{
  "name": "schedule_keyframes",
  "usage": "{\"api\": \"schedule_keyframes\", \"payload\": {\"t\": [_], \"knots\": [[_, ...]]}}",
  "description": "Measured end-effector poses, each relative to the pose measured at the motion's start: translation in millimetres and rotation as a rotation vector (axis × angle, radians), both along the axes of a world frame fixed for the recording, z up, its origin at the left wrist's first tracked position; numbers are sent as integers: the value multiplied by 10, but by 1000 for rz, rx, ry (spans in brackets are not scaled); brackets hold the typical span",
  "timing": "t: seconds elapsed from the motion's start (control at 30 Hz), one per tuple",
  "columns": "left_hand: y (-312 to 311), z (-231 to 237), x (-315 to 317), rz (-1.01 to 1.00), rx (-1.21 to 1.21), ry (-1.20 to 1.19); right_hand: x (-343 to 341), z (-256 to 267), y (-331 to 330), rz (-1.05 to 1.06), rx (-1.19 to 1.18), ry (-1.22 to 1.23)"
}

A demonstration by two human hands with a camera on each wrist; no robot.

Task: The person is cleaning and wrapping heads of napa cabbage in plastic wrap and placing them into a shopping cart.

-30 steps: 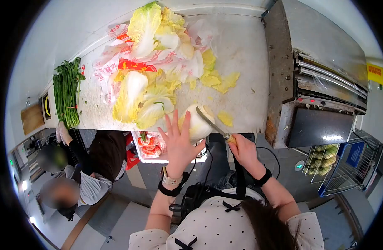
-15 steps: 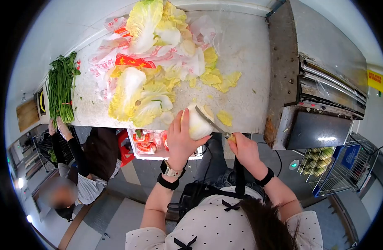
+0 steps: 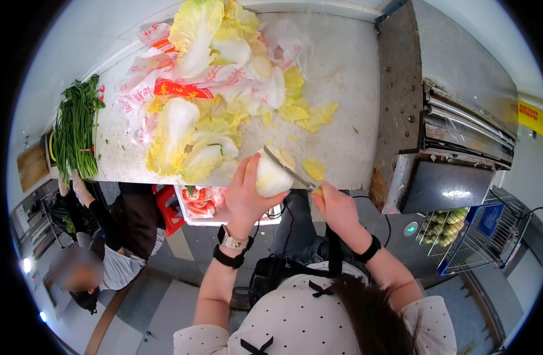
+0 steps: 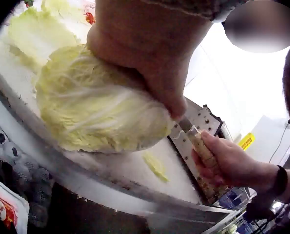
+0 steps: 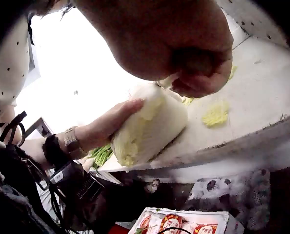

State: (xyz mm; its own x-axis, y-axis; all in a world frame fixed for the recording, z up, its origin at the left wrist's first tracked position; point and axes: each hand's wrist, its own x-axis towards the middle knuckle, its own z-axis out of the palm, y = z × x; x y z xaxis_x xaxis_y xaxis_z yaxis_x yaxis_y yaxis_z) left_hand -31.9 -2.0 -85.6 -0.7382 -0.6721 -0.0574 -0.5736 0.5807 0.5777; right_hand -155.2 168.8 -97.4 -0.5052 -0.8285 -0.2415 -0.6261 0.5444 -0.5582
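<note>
A pale cabbage head [image 3: 274, 174] lies at the table's front edge, with the left hand [image 3: 245, 195] gripping its left side, thumb along the near side. The right hand [image 3: 335, 208] holds a knife by its light handle; the blade [image 3: 281, 162] lies against the cabbage near its right, stem end. In the left wrist view the cabbage [image 4: 98, 107] shows yellow-green leaves, and the right hand [image 4: 232, 163] curls round the handle. In the right wrist view the left hand [image 5: 106, 124] presses on the cabbage [image 5: 152, 126]; the blade is mostly hidden there.
Loose leaves [image 3: 172, 133] and printed plastic bags [image 3: 224, 80] cover the table's left and middle. Green stalks [image 3: 76, 127] lie far left, near another person. A metal machine [image 3: 454, 118] stands right. Below the edge is a white box [image 3: 200, 204] of red-white packs.
The left hand, raised with spread fingers a second ago, has come down onto the cabbage and grips it. The knife stays at the stem end. The whole view has shifted slightly.
</note>
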Motion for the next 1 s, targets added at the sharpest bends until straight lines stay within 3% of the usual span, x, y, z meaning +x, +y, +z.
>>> {"api": "schedule_keyframes", "payload": {"t": [0.3,0.33,0.6,0.8,1.0], "knots": [[126,-29,34,-98,-170,-16,12,-10,-263,-46,203,-102],[112,-92,59,-40,-79,24,20,-37,-270,-45,170,-112],[63,-50,51,-75,-69,-4,28,-194,-121,-94,71,-166],[105,-74,90,-57,-66,-9,-43,-319,-365,-98,181,-199],[29,-88,69,-39,4,10,-137,-328,-137,-158,150,-352]]}}
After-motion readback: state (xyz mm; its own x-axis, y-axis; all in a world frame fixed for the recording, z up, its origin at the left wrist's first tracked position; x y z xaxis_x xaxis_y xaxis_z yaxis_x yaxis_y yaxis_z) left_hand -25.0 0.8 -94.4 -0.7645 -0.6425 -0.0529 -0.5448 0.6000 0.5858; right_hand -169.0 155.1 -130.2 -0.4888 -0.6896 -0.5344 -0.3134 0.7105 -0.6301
